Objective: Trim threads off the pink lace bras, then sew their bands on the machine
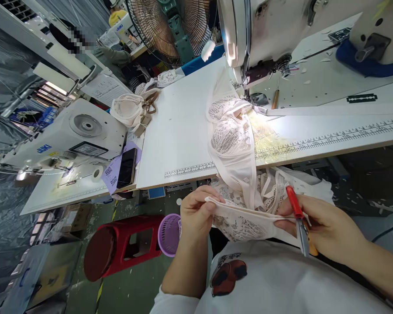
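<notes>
My left hand (pixel 199 209) is closed, its thumb and fingers pinching one end of the folded edge of a cream lace bra (pixel 242 222). My right hand (pixel 324 222) grips the other end of that edge, and red-handled scissors (pixel 296 209) are tucked in the same hand, blades toward me. Between the hands the edge is drawn nearly straight above my lap. More cream lace bra work (pixel 234 144) runs up over the table edge to the needle area of the sewing machine (pixel 265 35). How these pieces join is hidden in the folds.
A printed ruler strip (pixel 330 139) runs along the front of the white table (pixel 177 131). Left are a phone (pixel 127 168), a second sewing machine (pixel 75 131) and bra cups (pixel 127 109). Below stand a red stool (pixel 124 244) and purple basket (pixel 168 235). A screwdriver (pixel 275 98) lies by the needle.
</notes>
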A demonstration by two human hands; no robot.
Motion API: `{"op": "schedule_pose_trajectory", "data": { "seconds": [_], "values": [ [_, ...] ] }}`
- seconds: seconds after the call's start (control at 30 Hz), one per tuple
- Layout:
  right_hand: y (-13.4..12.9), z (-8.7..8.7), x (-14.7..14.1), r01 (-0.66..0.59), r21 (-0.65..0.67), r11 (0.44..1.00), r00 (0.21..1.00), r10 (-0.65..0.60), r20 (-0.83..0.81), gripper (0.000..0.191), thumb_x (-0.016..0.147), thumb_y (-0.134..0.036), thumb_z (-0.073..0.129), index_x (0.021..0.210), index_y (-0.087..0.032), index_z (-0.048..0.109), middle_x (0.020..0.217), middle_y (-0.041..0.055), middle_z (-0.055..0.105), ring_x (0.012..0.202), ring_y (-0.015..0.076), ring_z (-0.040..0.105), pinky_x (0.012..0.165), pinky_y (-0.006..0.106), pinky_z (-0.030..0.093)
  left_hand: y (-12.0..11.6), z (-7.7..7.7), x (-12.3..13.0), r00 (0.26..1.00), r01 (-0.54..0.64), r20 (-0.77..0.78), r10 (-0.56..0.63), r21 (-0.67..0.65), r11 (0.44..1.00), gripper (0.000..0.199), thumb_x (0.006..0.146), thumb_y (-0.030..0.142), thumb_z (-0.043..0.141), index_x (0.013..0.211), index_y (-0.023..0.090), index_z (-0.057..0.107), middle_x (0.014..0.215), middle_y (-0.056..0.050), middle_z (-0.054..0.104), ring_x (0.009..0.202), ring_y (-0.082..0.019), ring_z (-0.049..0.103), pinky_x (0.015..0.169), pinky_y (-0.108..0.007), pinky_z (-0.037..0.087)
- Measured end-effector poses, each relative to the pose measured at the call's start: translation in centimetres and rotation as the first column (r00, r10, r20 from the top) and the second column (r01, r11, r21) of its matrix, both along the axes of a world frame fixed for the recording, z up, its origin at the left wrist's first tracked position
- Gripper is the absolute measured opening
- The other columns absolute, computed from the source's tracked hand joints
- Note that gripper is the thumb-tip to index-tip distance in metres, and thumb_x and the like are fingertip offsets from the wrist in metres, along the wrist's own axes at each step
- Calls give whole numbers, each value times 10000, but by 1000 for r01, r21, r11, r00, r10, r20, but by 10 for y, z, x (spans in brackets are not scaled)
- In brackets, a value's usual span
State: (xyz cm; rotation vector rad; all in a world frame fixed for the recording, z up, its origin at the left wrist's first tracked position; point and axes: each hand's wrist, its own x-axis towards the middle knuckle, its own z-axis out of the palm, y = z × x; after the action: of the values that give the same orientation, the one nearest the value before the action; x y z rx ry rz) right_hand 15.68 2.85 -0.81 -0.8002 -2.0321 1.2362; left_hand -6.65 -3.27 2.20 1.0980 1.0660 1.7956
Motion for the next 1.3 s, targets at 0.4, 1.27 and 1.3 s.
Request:
{"op": "schedule_pose_trajectory", "data": {
  "seconds": [0.4,1.27,1.3],
  "values": [
    [24,1,21,29,-355,935,989,25,145,193,700,-413,681,743,-227,655,759,27,671,690,201,619,588,252,525,22,5,13,997,-75,-29,70,-258,963,159,735,314,708,681,171,665,648,-14,621,582,-107,537,531,-206,417],
    [68,57,-24,-159,-329,931,978,193,73,241,724,-434,693,755,-246,546,717,-13,548,621,152,528,463,236,456,31,23,46,892,6,-430,-137,-293,956,123,734,276,638,665,176,615,597,11,526,562,-111,474,547,-226,380],
    [68,58,-24,-165,-352,921,978,200,65,245,710,-433,708,755,-247,555,714,-17,548,608,146,523,459,233,451,31,25,46,923,47,-344,-174,-347,937,143,723,283,646,648,169,601,571,23,498,531,-96,444,515,-218,356]
  ]
}}
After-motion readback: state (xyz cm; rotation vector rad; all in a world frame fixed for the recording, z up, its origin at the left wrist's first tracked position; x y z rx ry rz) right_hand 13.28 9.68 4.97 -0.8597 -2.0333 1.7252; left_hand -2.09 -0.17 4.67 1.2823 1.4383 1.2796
